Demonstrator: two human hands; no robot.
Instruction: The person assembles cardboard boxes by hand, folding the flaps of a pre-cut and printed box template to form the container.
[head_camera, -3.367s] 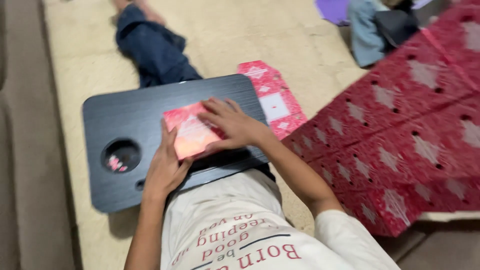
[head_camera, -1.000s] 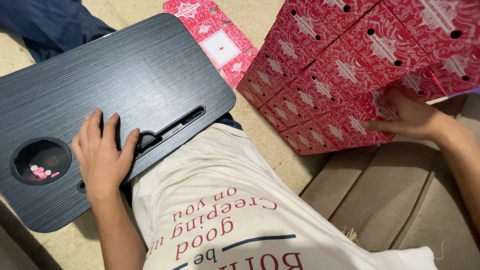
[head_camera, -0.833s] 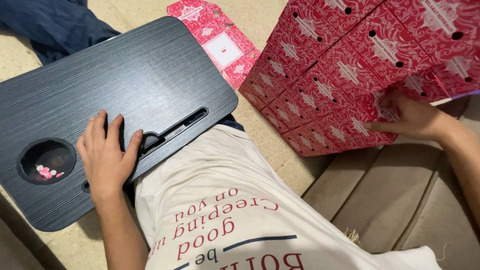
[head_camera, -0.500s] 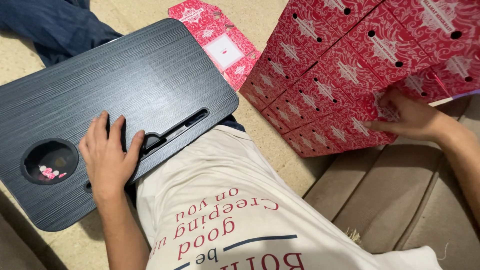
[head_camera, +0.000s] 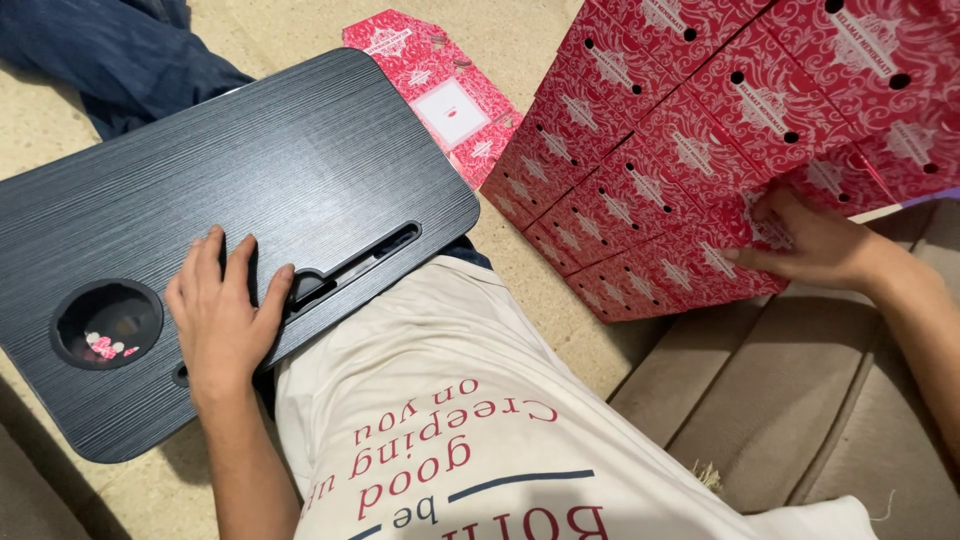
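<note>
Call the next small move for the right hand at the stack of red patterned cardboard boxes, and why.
Probably pull one box free: the right hand already pinches the edge of the stack of red patterned cardboard boxes, while the left hand rests flat on the dark wood-grain lap tray, whose surface is bare.

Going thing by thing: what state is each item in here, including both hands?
Lap desk: tilted across the lap, top bare.
Cup hole: holds a few small pink bits.
Left hand: flat on the lap desk's near edge, holding nothing.
Right hand: fingers on a box in the stack.
Stacked red boxes: assembled, closed.
Red carton: unfolded flat on the floor.
</note>
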